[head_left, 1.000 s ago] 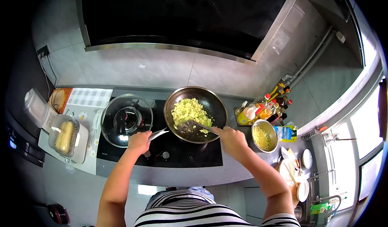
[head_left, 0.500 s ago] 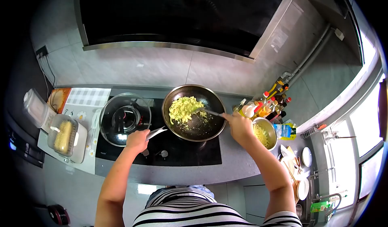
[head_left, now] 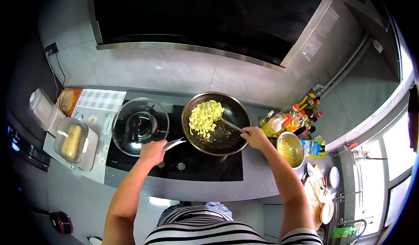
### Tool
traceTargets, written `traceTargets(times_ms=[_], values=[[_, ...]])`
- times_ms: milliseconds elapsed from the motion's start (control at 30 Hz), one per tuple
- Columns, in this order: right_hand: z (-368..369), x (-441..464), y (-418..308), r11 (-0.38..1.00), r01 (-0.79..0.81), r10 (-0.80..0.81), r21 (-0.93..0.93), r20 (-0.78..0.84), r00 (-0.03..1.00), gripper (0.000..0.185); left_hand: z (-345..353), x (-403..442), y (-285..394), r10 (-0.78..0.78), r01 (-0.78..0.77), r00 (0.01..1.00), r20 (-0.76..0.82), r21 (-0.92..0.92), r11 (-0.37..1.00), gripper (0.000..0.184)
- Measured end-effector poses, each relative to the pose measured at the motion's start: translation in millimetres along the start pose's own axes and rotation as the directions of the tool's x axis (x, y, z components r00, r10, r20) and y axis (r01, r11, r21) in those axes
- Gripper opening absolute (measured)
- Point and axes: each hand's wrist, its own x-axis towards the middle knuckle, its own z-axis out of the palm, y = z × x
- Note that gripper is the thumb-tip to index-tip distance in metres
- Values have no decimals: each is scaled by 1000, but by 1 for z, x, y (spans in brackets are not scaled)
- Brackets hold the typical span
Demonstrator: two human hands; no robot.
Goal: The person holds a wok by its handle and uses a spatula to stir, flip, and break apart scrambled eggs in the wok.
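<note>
A dark wok [head_left: 235, 114] sits on the right side of the black stove [head_left: 209, 170]. Yellow-green chopped food [head_left: 204, 118] is heaped in its left half, with small bits scattered on the bottom. My left hand [head_left: 152, 152] is closed around the metal wok handle [head_left: 173, 143] at the lower left. My right hand [head_left: 255, 137] grips the spatula [head_left: 233, 125] by its handle at the wok's right rim; its head is at the food's right edge, partly hidden.
A glass lid [head_left: 140, 146] covers the left burner. Sauce bottles [head_left: 297, 119] and a metal bowl [head_left: 297, 150] of pale shreds stand to the right. A lidded container [head_left: 72, 143] sits on the left counter. Dishes [head_left: 334, 177] lie near the sink at far right.
The spatula first moved up into the food, then its head shifted within the wok. The food is now gathered more to the left. The whole view has shifted slightly.
</note>
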Motion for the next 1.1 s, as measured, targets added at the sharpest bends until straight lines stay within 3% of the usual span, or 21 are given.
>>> traceTargets(times_ms=[33,133,167,267,367,467,567,667,767,833,867,967,1067,1100], values=[[4,-3,5,989,118,-128,-89,-121,984,34,1,0,-1,6,-6,1000,-3,-5,1000,26],[-26,-24,-4,945,223,-270,-238,-186,945,35,4,2,-3,30,-30,999,-24,-11,999,26],[-38,-26,0,923,215,-271,-320,-141,952,39,5,2,-4,36,-36,999,-40,-2,999,26],[-78,-39,0,873,91,-164,-478,-113,980,32,4,2,-4,33,-32,998,-52,12,999,26],[-110,-44,4,889,69,26,-453,200,980,26,3,2,-3,21,-21,999,-26,3,1000,27],[-91,-27,17,966,120,6,-231,480,877,23,3,2,-4,29,-29,999,-36,4,1000,26],[-26,-6,8,994,110,-103,3,384,918,27,5,2,-4,37,-38,998,-49,-14,999,26],[15,0,-4,900,-218,78,378,353,932,28,3,1,-3,20,-21,999,-33,-20,1000,25],[0,-10,3,832,-341,205,437,329,922,31,0,-2,-2,13,-14,1000,-27,-23,1000,25],[-27,-22,14,988,-97,74,120,185,980,32,1,-1,1,24,-25,999,-33,-24,999,25],[-40,-27,14,998,23,-15,-63,133,991,33,3,0,-2,29,-30,999,-40,-19,999,25],[-80,-51,-13,878,-29,130,-478,179,975,32,5,1,-5,35,-35,998,-44,-4,999,25],[-66,-29,-7,841,30,139,-540,269,953,30,3,2,-4,37,-38,999,-23,-21,999,26],[-48,-24,-5,870,0,96,-493,170,981,30,2,1,-4,37,-38,999,-12,-30,999,26]])
